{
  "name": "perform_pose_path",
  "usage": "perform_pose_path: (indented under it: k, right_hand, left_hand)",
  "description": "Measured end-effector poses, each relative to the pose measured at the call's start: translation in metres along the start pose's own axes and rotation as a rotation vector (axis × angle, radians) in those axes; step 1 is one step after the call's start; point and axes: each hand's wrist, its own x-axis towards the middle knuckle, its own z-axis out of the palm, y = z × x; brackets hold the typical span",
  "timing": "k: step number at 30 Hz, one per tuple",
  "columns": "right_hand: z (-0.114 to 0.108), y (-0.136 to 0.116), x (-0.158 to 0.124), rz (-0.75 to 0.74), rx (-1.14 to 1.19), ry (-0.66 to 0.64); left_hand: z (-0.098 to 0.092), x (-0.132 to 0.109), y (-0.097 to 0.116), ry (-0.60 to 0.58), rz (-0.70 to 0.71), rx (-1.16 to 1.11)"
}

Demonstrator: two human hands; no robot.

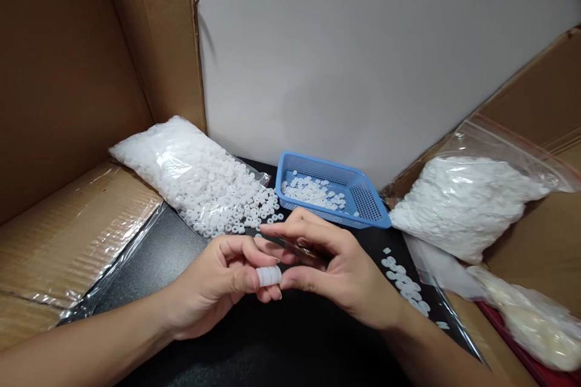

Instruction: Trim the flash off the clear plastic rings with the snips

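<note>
My left hand (pixel 218 284) pinches a short stack of white plastic rings (pixel 269 276) between thumb and fingers, above the black work surface. Close on the right, my right hand (pixel 336 269) has its thumb tip at the end of that stack. A thin, shiny metal tool (pixel 305 249) lies in the right hand under the curled fingers; most of it is hidden, so its kind is unclear. Just beyond the hands, loose white rings (pixel 258 210) spill from a clear plastic bag (pixel 181 163) full of them.
A blue perforated basket (pixel 372 196) holds small white pieces at the back. More white rings (pixel 403 284) lie right of my right arm. A zip bag (pixel 467 205) of white pieces and a bag of yellowish pieces (pixel 535 320) sit farther right. Cardboard (pixel 68 72) walls the left side.
</note>
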Motion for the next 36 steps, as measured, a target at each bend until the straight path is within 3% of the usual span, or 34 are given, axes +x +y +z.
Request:
perform_pose_path:
  k: [5, 12, 23, 36]
  right_hand:
    - [0.01, -0.009, -0.009, -0.23, -0.447, 0.205]
    - [0.021, -0.013, -0.018, -0.435, -0.98, 0.251]
    - [0.024, -0.009, -0.014, -0.46, -1.032, 0.263]
    - [0.025, -0.004, -0.015, -0.478, -1.091, 0.264]
  left_hand:
    - [0.001, -0.002, 0.005, 0.066, 0.143, 0.008]
    - [0.004, -0.003, 0.007, 0.2, 0.223, 0.019]
    - [0.004, -0.002, 0.003, 0.282, 0.261, 0.042]
    - [0.006, -0.004, 0.001, 0.275, 0.244, 0.022]
